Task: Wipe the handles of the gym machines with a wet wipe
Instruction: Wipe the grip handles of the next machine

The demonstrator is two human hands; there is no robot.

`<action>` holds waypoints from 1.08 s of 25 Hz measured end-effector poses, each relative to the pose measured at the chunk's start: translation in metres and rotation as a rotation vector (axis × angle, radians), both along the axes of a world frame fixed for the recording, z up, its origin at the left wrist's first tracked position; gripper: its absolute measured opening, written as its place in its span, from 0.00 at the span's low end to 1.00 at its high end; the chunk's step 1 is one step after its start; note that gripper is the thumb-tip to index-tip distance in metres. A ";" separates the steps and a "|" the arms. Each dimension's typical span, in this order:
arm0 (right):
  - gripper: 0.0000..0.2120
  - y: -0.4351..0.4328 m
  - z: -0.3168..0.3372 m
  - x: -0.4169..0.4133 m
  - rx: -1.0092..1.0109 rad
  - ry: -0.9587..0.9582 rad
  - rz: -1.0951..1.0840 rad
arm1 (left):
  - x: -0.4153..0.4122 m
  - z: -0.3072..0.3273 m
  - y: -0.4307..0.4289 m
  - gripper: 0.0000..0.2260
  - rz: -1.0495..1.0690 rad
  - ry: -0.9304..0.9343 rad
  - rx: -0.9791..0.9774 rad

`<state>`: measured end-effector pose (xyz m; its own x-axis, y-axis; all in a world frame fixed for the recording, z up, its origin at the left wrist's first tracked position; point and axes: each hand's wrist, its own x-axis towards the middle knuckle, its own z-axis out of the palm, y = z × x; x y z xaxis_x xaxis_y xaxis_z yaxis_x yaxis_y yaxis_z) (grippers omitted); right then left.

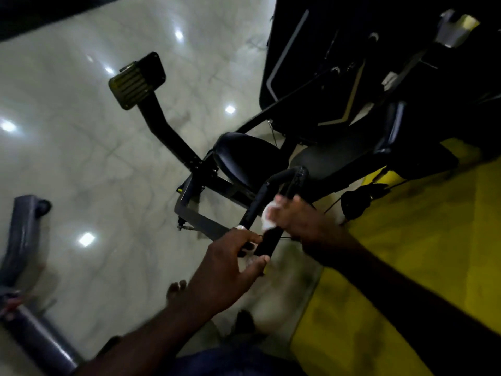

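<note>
A black looped handle [284, 180] of a gym machine hangs in the middle of the view. My right hand [301, 221] presses a white wet wipe [268, 215] against the handle's right bar. My left hand [230, 264] grips the lower end of the handle [267, 245], with the thumb below and the fingers over the top. The picture is blurred by motion.
The machine's black seat [244, 158], a foot plate on a black arm [137, 80] and its dark frame [325, 63] stand behind. The floor is glossy pale tile [81, 131] on the left and yellow matting [406, 240] on the right. A grey padded bar [24, 240] lies far left. My bare feet [176, 289] show below.
</note>
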<state>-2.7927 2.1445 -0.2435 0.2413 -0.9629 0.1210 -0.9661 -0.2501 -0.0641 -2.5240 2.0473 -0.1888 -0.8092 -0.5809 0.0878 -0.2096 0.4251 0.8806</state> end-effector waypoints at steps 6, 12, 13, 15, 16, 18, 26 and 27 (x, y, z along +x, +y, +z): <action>0.41 -0.006 0.038 -0.012 -0.104 -0.450 -0.500 | -0.005 -0.006 0.011 0.17 0.039 0.031 -0.224; 0.32 0.027 0.019 0.037 -0.089 -0.297 -0.044 | -0.006 -0.002 0.008 0.12 -0.065 -0.076 -0.270; 0.27 0.012 0.025 0.013 -0.071 -0.265 -0.029 | -0.007 0.000 0.006 0.11 -0.084 -0.097 -0.290; 0.26 -0.019 0.035 -0.037 -0.083 -0.289 -0.183 | -0.009 0.000 0.004 0.10 -0.086 -0.115 -0.328; 0.30 -0.028 0.039 -0.052 -0.101 -0.343 -0.299 | -0.009 0.000 0.004 0.09 -0.081 -0.106 -0.336; 0.32 -0.030 0.037 -0.037 -0.120 -0.410 -0.445 | -0.008 -0.003 0.007 0.09 -0.083 -0.074 -0.336; 0.33 -0.006 0.033 -0.019 -0.092 -0.224 -0.200 | -0.003 -0.005 0.005 0.15 -0.148 -0.083 -0.417; 0.35 -0.020 0.038 -0.040 -0.090 -0.264 -0.332 | -0.002 -0.005 0.007 0.14 -0.147 -0.082 -0.432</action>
